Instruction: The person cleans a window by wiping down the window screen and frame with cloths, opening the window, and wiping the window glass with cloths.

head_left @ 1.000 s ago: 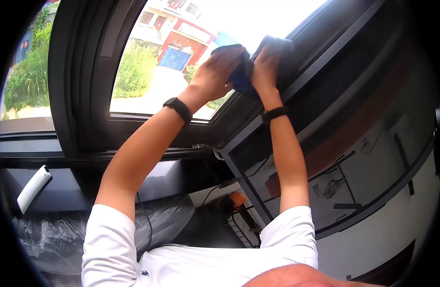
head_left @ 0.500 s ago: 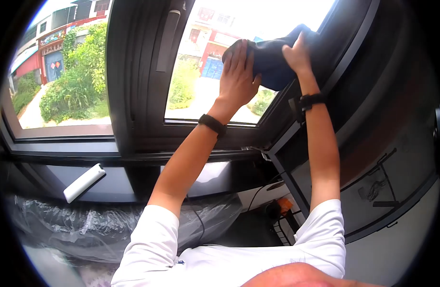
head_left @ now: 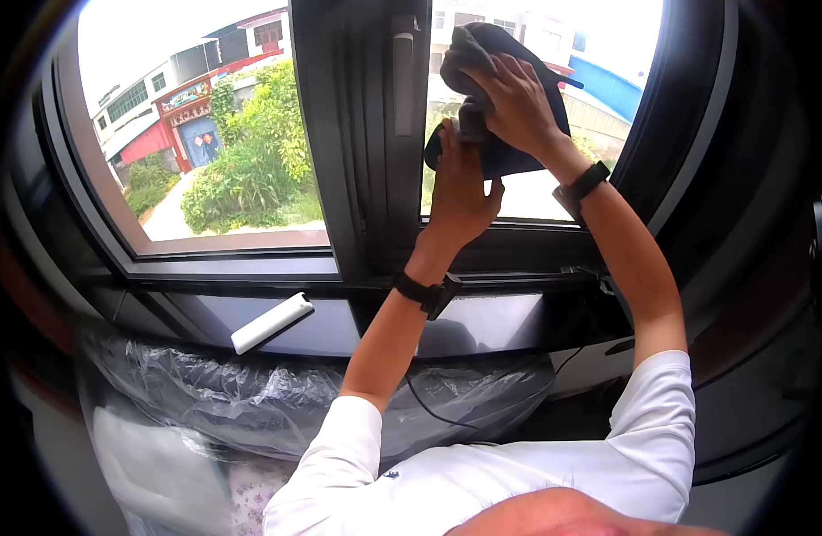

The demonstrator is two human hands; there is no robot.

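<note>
A dark navy cloth (head_left: 509,159) with a bunched grey part lies against the right window pane (head_left: 599,112). My right hand (head_left: 523,107) is on its upper middle, fingers bent over the grey folds and closed on them. Lower and to the left, my left hand (head_left: 460,192) touches the cloth's lower left part with stretched fingers, its thumb held apart. A black band sits on each wrist. The cloth hides part of the pane behind it, and some of my left fingertips are hard to make out.
A dark frame post with a grey window handle (head_left: 404,80) stands left of the hands. On the glossy sill lies a white oblong object (head_left: 272,322). Clear plastic sheeting (head_left: 339,393) covers something below, and a thin black cable (head_left: 429,411) runs over it.
My right hand has moved left across the cloth and now grips its folds. My left hand sits lower on the cloth, which is more bunched. The view has shifted left.
</note>
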